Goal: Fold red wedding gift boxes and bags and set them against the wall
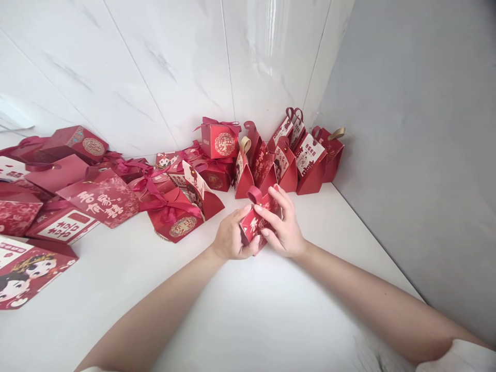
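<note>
Red card gift box (pixel 249 225), one, small, with pale lettering on its front and a dark red ribbon loop (pixel 254 195) at its top; held between two bare hands over the white tabletop, just in front of the standing row. Whether its base touches the surface cannot be told.

Left hand (pixel 231 236): partly closed, fingers curled about the box's left side, gripping it.

Right hand (pixel 287 226): half open, fingers bent and a little spread, tips against the front and upper edge of the same box.

Behind the hands, to the right: a group of upright peaked boxes, red, several with loops; among them one with a white printed panel (pixel 312 169) and, at the far right end, one with a gold loop (pixel 332 157).

Behind, to the left: a six-sided box (pixel 219 138), ribbon-tied, gold medallion, set on top of others. Nearer, a bow-tied box (pixel 169 216) with a similar medallion.

Far left: a heap of further red boxes, including one with white characters (pixel 101 200), tilted, and one with cartoon faces (pixel 58 274), nearest the viewer.

Surroundings: white tabletop (pixel 209 320); veined white tiled wall (pixel 182 62); plain grey panel (pixel 418 139) at right.
</note>
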The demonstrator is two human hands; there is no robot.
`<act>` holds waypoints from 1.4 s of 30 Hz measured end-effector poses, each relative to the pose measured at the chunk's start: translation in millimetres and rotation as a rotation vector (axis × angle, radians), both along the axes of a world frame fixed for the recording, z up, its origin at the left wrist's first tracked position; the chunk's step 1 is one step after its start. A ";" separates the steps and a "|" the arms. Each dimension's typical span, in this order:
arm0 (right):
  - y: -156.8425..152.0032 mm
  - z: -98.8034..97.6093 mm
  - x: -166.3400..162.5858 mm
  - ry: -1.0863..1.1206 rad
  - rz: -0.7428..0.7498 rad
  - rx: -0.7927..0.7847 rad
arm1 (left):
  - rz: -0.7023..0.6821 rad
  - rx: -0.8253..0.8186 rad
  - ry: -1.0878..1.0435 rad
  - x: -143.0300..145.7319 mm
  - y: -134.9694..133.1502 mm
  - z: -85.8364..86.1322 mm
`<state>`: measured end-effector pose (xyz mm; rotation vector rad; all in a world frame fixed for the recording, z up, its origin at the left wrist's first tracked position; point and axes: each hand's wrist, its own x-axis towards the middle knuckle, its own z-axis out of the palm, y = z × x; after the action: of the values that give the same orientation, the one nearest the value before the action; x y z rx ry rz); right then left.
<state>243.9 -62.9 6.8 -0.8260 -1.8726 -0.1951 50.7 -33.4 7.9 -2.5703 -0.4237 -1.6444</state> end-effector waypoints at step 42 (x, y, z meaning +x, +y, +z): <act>21.5 -8.1 6.9 0.554 0.237 -1.017 | -0.253 -1.466 -0.669 7.5 19.7 2.8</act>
<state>250.8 -41.4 -1.4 -1.1413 -1.4418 1.1090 58.2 -13.7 10.7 -2.5801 -2.0666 -3.0457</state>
